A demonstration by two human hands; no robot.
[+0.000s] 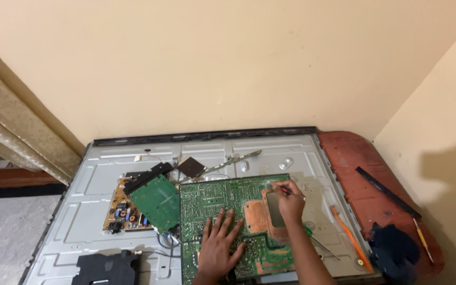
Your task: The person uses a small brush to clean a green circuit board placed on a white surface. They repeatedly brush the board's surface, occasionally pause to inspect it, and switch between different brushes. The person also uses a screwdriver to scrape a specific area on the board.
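Centrally: large green circuit board (228,211), solder side up, lying flat on the grey metal back panel (96,184) of an opened flat-screen set.

Left hand (220,245): open, fingers spread, palm pressed on the board's lower middle, seemingly to steady it.

Right hand (290,203): fingers pinched closed around a thin red-tipped tool (286,191), held like a pen, tip at the board's upper right beside the bare copper area (259,216). The board lies directly beneath both hands, touching the left one.

Adjacent: smaller green board (157,203) overlapping a tan power board (122,211) to the left; black part (104,269) at lower left; green-handled screwdriver (317,240) and orange pry tool (349,237) near the right forearm; black strip (386,192) on the red-brown tabletop (352,158).
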